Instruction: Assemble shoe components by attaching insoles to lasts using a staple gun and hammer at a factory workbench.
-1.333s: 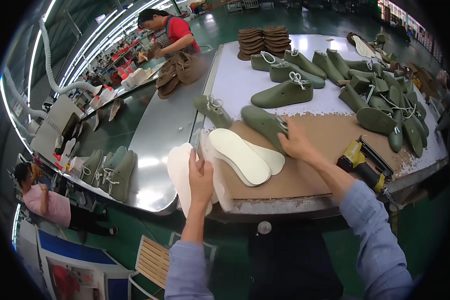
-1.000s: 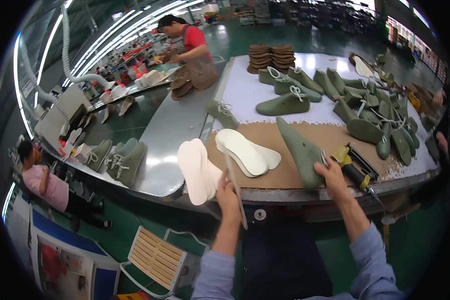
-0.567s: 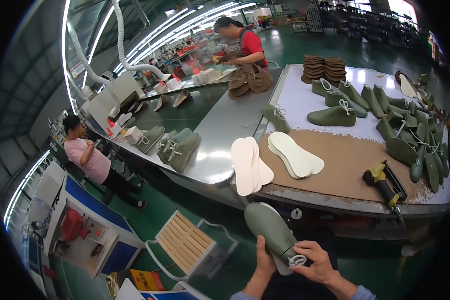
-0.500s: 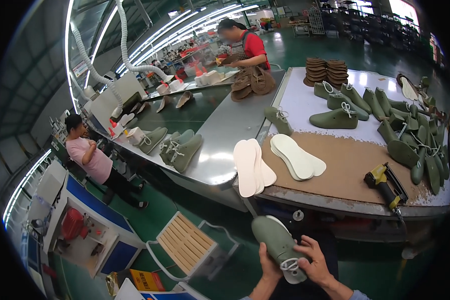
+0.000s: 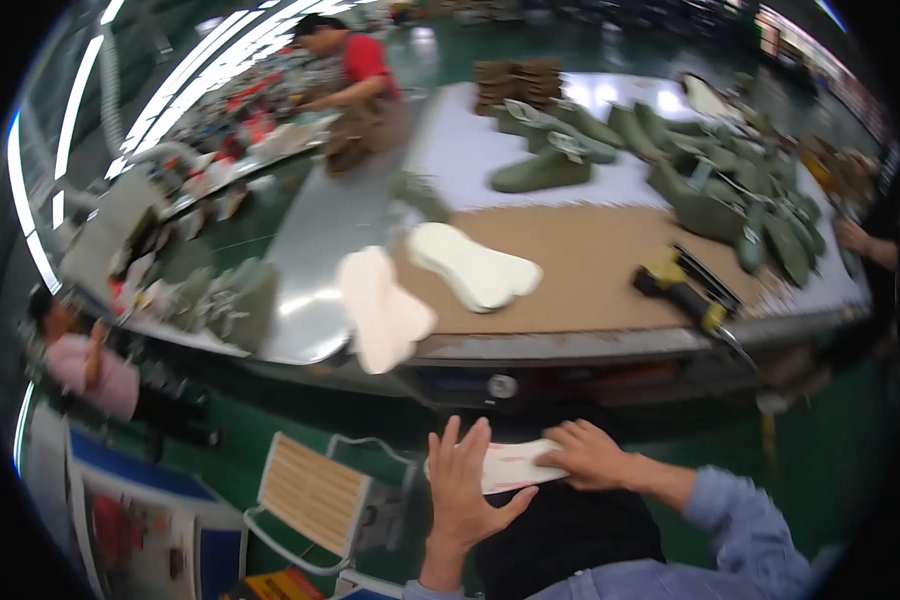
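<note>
A white insole (image 5: 510, 466) with faint red marks lies above my lap, underside or flat face up; whether a green shoe last is beneath it I cannot see. My right hand (image 5: 588, 456) grips its right end, thumb and fingers closed. At the other end my left hand (image 5: 458, 492) is spread, fingers stretched up and thumb apart, touching or just over the insole. Beyond them on the table, a stack of cream insoles (image 5: 475, 268) lies beside pinkish insoles (image 5: 382, 310) that overhang the edge. To the right rests a yellow-and-black staple gun (image 5: 685, 290) with its hose.
Many green shoe lasts (image 5: 740, 190) crowd the table's right side, near stacked brown shoe parts (image 5: 515, 85). A slatted stool (image 5: 315, 490) stands at left. One person in red (image 5: 365, 65) works across the table, another in pink (image 5: 95, 375) stands left; an arm (image 5: 865, 245) shows at right.
The view has swung right and blurs. The green last that I held upright now shows only a white insole face, lying crosswise. My left hand has opened out; my right has closed on the far end.
</note>
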`<state>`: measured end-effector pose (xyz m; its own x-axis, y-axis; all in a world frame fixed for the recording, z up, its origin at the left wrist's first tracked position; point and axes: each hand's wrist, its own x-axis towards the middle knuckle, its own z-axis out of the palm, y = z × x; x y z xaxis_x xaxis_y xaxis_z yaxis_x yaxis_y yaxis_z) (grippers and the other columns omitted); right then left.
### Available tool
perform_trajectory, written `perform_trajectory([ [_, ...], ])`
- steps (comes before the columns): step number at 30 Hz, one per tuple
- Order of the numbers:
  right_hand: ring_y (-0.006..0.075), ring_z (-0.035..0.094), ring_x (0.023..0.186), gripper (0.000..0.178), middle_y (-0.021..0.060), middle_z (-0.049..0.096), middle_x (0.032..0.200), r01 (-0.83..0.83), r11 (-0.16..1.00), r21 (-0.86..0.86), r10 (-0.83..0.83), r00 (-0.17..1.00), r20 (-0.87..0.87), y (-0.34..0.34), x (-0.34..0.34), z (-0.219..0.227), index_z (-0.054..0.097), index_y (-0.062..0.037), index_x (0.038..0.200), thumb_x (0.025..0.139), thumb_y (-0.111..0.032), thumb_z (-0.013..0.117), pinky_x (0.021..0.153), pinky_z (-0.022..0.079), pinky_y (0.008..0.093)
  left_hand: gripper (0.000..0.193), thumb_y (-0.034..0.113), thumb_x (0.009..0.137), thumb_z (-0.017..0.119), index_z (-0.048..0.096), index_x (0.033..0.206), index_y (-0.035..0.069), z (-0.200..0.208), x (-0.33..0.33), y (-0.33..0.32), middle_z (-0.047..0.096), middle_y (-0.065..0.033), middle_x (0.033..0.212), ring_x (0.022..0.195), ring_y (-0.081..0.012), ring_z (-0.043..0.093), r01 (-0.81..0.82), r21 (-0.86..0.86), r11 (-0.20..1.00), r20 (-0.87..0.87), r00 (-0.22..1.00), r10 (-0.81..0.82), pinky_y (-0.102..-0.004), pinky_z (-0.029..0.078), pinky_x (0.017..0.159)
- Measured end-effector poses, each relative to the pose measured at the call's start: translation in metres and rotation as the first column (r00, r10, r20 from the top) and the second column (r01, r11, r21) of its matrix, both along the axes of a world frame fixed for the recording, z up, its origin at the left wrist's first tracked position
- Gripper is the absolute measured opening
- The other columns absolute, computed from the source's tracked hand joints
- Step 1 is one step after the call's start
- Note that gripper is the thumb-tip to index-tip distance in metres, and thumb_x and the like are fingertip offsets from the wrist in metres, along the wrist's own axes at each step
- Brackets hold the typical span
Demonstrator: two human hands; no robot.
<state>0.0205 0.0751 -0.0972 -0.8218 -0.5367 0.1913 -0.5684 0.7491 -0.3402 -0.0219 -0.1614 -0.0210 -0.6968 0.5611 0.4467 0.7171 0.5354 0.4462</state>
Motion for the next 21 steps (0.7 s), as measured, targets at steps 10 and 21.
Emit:
perform_trajectory([
  [10,0.0318,0.064,0.092,0.023,0.0123,0.065,0.098,0.256,0.926,-0.278,-0.341,0.882,-0.325,0.078,-0.016,0.047,0.067,-0.0083,0.085,0.065,-0.016,0.076,0.078,0.051,0.0428,0.08,0.05,0.074,0.073,0.048,0.138,0.008,-0.153,0.012,0.075,0.055,-0.0125,0.128,0.105,-0.0318,0.05,0.066,-0.315,0.947,0.081,0.996,-0.043,-0.0476,0.035,0.092],
  [21,0.0353,0.06,0.098,0.051,0.0178,0.063,0.106,0.805,0.589,-0.067,-0.805,0.579,-0.131,0.204,-0.027,0.069,0.051,-0.01,0.133,0.085,-0.021,0.066,0.085,0.049,0.0451,0.073,0.038,0.074,0.077,0.049,0.133,0.007,-0.153,0.013,0.078,0.053,-0.0091,0.133,0.131,-0.0347,0.041,0.196,-0.31,0.93,0.156,0.976,-0.154,-0.0573,0.027,0.107],
])
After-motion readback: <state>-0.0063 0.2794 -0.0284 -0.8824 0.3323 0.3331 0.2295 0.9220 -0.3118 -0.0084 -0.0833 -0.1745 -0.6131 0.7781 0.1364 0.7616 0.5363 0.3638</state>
